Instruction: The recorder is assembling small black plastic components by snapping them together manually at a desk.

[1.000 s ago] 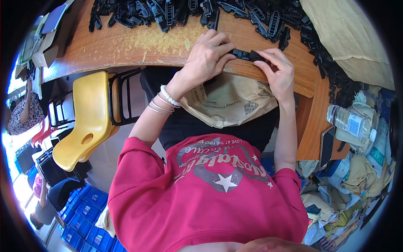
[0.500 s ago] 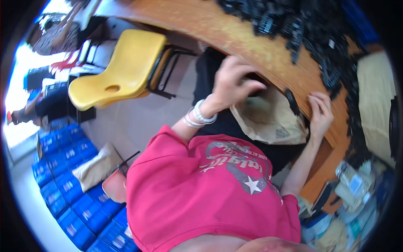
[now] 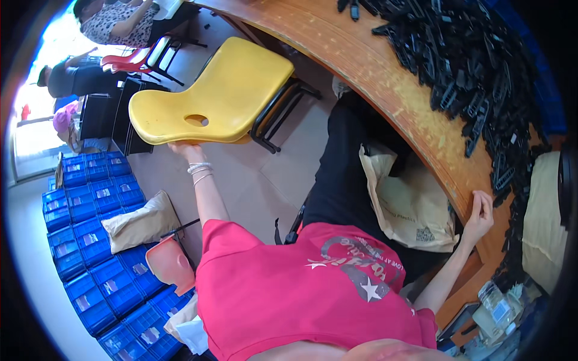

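— What about the left hand (image 3: 189, 152)?
— Up against the edge of the yellow chair (image 3: 229, 84); can't tell whether gripping, with fingertips hidden behind it.
— And the right hand (image 3: 480, 219)?
— Loosely bent at the near edge of the worktop (image 3: 397, 90), apparently holding nothing.
— Where to look for the black parts (image 3: 475, 72)?
— Heaped along the worktop's far edge, round towards its right corner.
— How far along?
— Hard to judge. Plenty loose up there, so probably much left to handle; contents of the paper bag (image 3: 406, 210) hidden.
— Anything in the way?
— Just that bag, between lap and near edge. Farther out, left: blue crates (image 3: 96, 253), with a brown sack (image 3: 144, 222) on top. Beyond the right corner, a clear bottle (image 3: 497, 304).
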`<action>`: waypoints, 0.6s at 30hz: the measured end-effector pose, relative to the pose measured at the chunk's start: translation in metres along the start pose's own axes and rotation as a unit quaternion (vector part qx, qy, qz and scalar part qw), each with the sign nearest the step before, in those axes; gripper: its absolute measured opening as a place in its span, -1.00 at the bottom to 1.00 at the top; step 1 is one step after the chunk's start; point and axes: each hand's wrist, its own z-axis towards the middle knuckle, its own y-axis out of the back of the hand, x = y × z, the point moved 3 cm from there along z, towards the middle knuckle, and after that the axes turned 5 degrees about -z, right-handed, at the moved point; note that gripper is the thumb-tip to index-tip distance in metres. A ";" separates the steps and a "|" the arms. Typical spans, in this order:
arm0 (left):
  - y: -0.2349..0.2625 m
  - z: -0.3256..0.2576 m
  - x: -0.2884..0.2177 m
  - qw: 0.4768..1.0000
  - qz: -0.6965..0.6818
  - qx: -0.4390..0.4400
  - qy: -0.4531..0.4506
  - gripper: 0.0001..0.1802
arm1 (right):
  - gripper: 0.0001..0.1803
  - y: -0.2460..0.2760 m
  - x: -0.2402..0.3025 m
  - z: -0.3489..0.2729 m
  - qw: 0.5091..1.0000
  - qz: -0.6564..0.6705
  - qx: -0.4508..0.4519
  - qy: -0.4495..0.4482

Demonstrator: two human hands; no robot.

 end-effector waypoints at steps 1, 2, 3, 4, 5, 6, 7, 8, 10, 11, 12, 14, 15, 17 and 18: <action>-0.001 0.007 0.005 1.000 -0.004 -0.003 -0.004 -0.48 | -0.87 -0.002 -0.001 0.001 1.000 0.000 -0.001 0.002; 0.001 0.014 0.008 1.000 -0.016 0.024 -0.011 -0.51 | -0.87 -0.003 -0.001 0.003 1.000 0.002 0.003 0.005; -0.002 0.018 0.010 0.998 -0.029 0.053 -0.016 -0.54 | -0.86 -0.003 0.001 0.006 1.000 -0.010 0.011 0.006; -0.005 0.022 0.014 0.998 -0.039 0.031 -0.047 -0.59 | -0.85 -0.003 0.002 0.008 1.000 -0.022 0.019 0.006; -0.010 0.028 0.018 0.998 -0.040 0.031 -0.049 -0.59 | -0.83 -0.004 0.003 0.009 0.999 -0.027 0.020 0.014; -0.014 0.034 0.022 0.997 -0.061 0.010 -0.052 -0.60 | -0.83 -0.006 0.003 0.009 0.999 -0.026 0.019 0.014; -0.019 0.039 0.025 0.995 -0.081 -0.009 -0.055 -0.62 | -0.83 -0.007 0.003 0.009 0.999 -0.028 0.015 0.017; -0.026 0.044 0.029 0.995 -0.067 -0.020 -0.072 -0.61 | -0.83 -0.007 0.004 0.008 0.999 -0.032 0.009 0.016; -0.040 0.063 0.036 0.990 -0.117 0.021 -0.078 -0.61 | -0.82 -0.010 0.007 0.009 0.999 -0.034 0.007 0.012; -0.051 0.054 0.032 0.992 -0.094 -0.015 -0.089 -0.61 | -0.82 -0.008 0.006 0.011 0.999 -0.040 0.009 0.010; -0.053 0.061 0.036 0.992 -0.060 -0.019 -0.112 -0.62 | -0.82 -0.009 0.002 0.010 0.999 -0.030 0.002 0.014; -0.065 0.064 0.035 0.992 -0.049 -0.007 -0.112 -0.63 | -0.82 -0.006 0.001 0.007 0.999 -0.040 0.003 0.000; -0.074 0.063 0.036 0.991 -0.044 -0.004 -0.124 -0.64 | -0.83 -0.004 0.000 0.006 0.999 -0.044 0.005 -0.012; -0.091 0.067 0.038 0.983 0.033 -0.016 -0.180 -0.64 | -0.82 -0.003 -0.002 0.005 0.999 -0.043 0.002 -0.011; -0.091 0.070 0.039 0.989 -0.037 -0.023 -0.144 -0.64 | -0.82 -0.003 -0.004 0.005 0.999 -0.039 0.002 -0.007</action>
